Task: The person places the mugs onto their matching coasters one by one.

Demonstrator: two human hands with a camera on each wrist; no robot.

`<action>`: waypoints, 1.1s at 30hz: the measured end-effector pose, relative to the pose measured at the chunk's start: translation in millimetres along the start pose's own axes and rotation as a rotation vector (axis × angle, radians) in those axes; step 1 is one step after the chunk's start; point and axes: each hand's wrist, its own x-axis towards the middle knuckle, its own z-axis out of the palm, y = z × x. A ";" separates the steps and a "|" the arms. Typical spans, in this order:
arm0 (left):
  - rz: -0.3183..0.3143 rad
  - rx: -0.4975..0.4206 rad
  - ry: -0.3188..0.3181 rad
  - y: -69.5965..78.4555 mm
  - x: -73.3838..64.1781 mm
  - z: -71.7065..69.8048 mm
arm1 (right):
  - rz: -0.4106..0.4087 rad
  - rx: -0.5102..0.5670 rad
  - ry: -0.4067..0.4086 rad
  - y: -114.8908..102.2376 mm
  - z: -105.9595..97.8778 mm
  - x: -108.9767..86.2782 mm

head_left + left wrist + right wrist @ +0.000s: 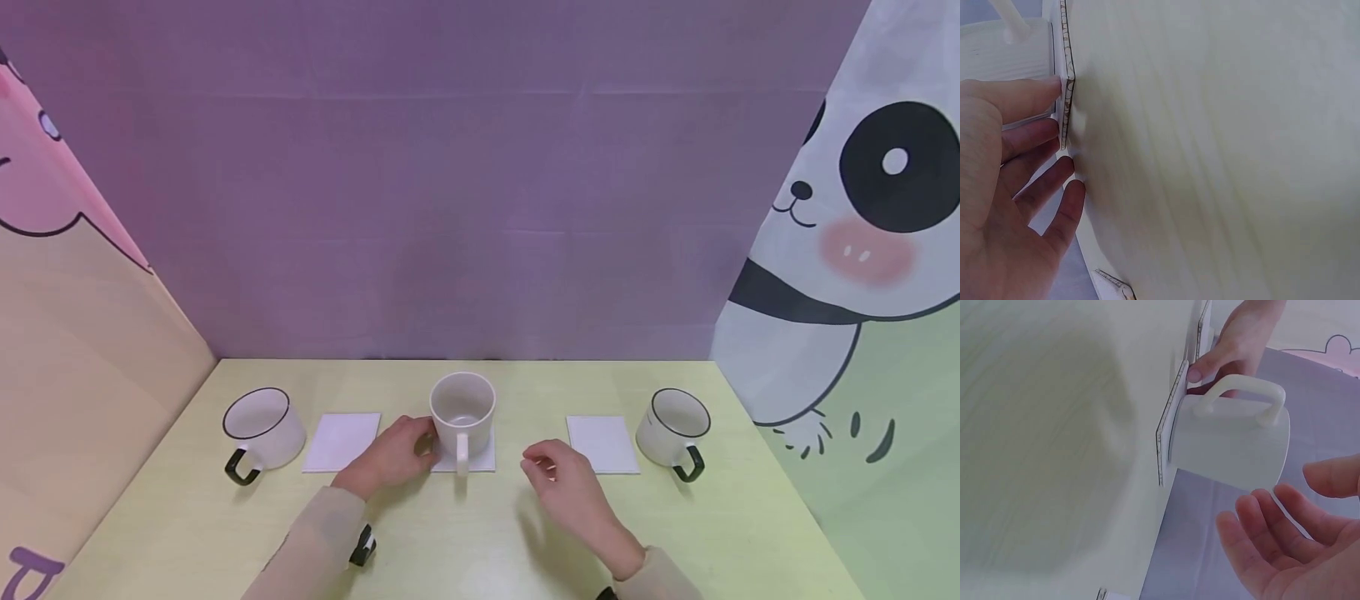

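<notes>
My beige sleeves [307, 546] come in along the bottom of the frame, and at the lower left corner the side wall carries a purple outline [36, 565] — cut off, so I can't tell if it is lettering. My right hand [572, 493], right of centre, holds nothing, its fingers loosely bent and the thumb apart from them. My left hand [397, 457] is at the middle coaster [486, 460], thumb and fingers parted, tips touching its left edge. On that coaster, just below centre, stands the white mug [450, 437] — handle towards me. Two more coasters [603, 444] lie flat to either side on the pale table [465, 537]; beyond each stands a black-handled mug [273, 437] with a dark rim. Behind rises a purple backdrop [465, 183], and a panda print [832, 242] fills the upper right.
</notes>
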 end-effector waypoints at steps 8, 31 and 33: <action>-0.023 -0.002 -0.009 2.6 -0.9 -0.3 | 0.028 0.009 0.044 4.1 -9.8 -2.3; -0.020 -0.009 0.002 1.2 -0.6 -0.3 | 0.047 -0.017 0.108 12.7 -27.8 -4.7; -0.018 -0.005 0.003 1.3 -0.9 -0.3 | 0.050 -0.019 0.116 13.4 -29.4 -5.0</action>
